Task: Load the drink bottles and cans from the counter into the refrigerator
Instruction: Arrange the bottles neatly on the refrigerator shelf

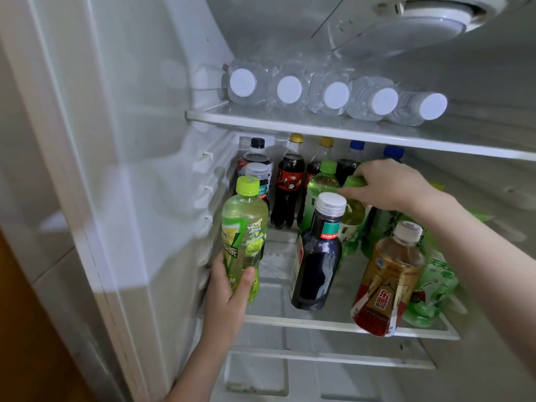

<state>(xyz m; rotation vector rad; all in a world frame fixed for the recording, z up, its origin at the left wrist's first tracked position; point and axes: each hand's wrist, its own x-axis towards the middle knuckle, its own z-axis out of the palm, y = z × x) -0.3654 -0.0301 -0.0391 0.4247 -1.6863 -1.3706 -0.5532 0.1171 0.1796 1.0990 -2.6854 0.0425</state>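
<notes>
Translucent lime bottle point(245, 236) gripped by left hand point(229, 288); right hand point(388, 184) curls over round green cap point(355, 181).

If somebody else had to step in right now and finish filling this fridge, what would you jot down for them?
Left hand grips a green tea bottle at the left front of the middle shelf, not yet let go.
Right hand grips the cap of a green-capped bottle standing mid-shelf.
Done: five water bottles lie on the upper shelf; cola bottles, a dark bottle and an amber bottle are on the middle shelf.
Left: release both held bottles. The counter is out of view, so the rest is unknown.
</notes>
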